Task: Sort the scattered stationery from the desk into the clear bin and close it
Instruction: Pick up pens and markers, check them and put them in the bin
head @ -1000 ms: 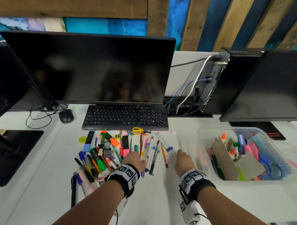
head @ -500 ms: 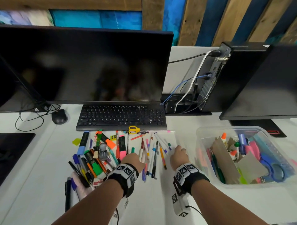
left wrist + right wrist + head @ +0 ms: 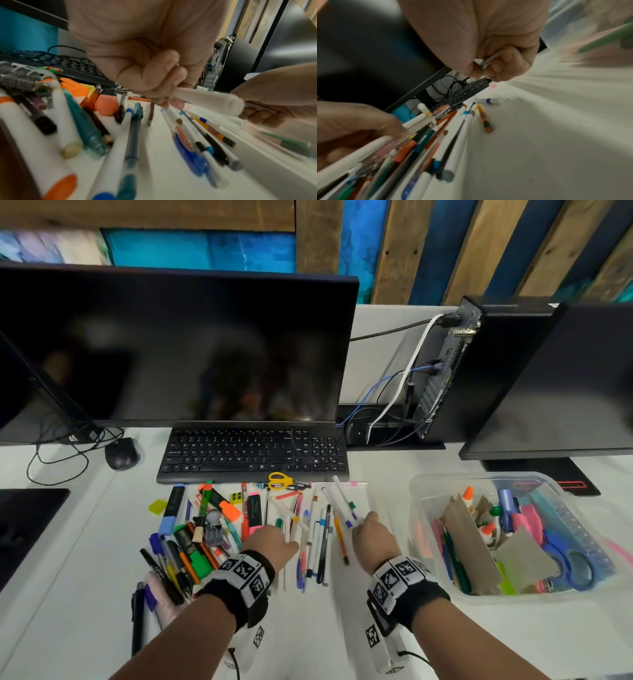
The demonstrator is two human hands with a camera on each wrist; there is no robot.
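Observation:
Several pens, markers and highlighters (image 3: 212, 529) lie scattered on the white desk in front of the keyboard. My left hand (image 3: 286, 537) is over the thin pens in the middle and grips a white pen (image 3: 205, 100). My right hand (image 3: 364, 523), just to the right, holds a few white pens (image 3: 342, 505) whose far ends point at the keyboard; its fingers (image 3: 505, 63) are curled round them. The clear bin (image 3: 472, 474) stands open at the right, holding scissors, a ruler, markers and card pieces.
A black keyboard (image 3: 253, 453) and monitor (image 3: 171, 347) sit behind the pile, with a mouse (image 3: 120, 453) and cables at the left. Yellow scissors (image 3: 279, 479) lie by the keyboard edge. A computer case (image 3: 479, 371) and second monitor (image 3: 565, 388) stand behind the bin.
My right hand has closed on the white pens and tipped them off the desk. My left hand has shifted slightly right and taken hold of a white pen.

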